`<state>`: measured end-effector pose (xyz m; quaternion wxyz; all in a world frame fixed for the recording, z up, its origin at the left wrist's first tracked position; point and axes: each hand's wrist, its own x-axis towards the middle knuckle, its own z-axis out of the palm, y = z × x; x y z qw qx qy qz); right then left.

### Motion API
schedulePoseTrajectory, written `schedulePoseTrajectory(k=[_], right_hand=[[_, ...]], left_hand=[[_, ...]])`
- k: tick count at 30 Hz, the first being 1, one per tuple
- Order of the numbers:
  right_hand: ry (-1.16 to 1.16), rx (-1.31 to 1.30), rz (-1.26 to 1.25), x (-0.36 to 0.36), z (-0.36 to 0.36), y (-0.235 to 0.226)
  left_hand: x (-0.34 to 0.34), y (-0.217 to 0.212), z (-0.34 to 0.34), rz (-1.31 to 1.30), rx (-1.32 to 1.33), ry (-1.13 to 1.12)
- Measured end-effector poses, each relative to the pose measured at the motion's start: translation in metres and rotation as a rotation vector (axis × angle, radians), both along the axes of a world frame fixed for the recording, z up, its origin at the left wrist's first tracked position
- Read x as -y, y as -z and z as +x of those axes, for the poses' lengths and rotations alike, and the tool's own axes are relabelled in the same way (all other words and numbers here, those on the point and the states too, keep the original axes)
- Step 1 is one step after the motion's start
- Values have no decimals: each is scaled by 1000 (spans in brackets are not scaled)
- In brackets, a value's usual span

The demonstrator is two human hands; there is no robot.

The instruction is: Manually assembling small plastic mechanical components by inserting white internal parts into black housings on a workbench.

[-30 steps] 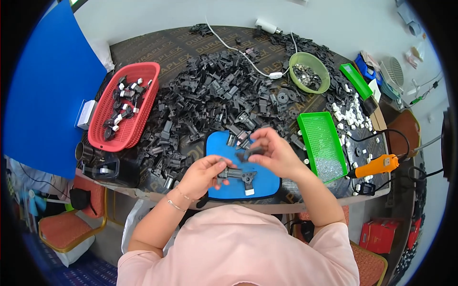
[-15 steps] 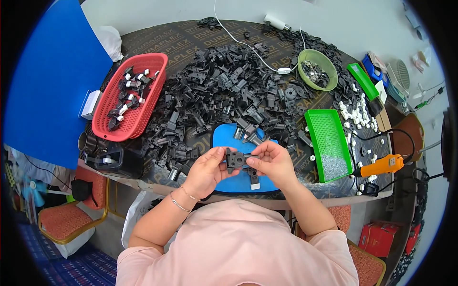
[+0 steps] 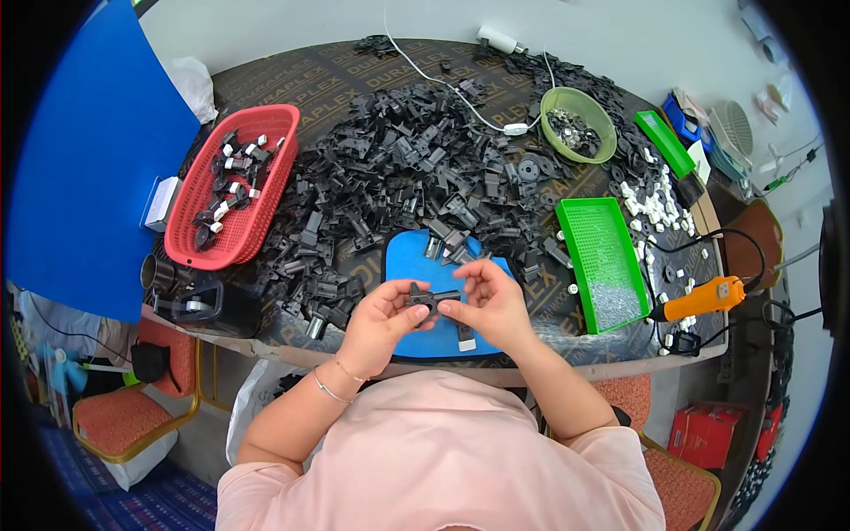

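A black part (image 3: 424, 299) is pinched by the fingers of the left hand (image 3: 382, 317) and right hand (image 3: 491, 305) over the blue mat (image 3: 421, 342). Black-and-white pieces (image 3: 237, 164) are contained in the red basket (image 3: 258, 212), metallic pieces (image 3: 574, 133) in the green bowl (image 3: 576, 157), tiny shiny pieces (image 3: 617, 305) in the green tray (image 3: 574, 265).

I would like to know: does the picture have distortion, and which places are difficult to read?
Head view: fisheye bends the edges of the table, corners go black; head view: pieces in the black heap blend together; head view: the black part in the left hand is partly covered, fine detail unclear.
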<state>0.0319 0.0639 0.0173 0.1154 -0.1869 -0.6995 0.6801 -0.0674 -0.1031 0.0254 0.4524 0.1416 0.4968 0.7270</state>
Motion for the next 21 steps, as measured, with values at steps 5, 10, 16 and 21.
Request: schedulePoseTrajectory(k=[5,10,16,21], right_hand=[[-76,-5,-256,6,7,2],[-78,-145,-429,12,17,32],[-300,94,156,-29,30,7],[253,273,867,-111,44,-10]], left_hand=[[4,10,2,66,-131,-21],[9,19,4,39,-217,20],[19,26,-3,-46,-247,82],[22,23,-16,-111,-240,-20]])
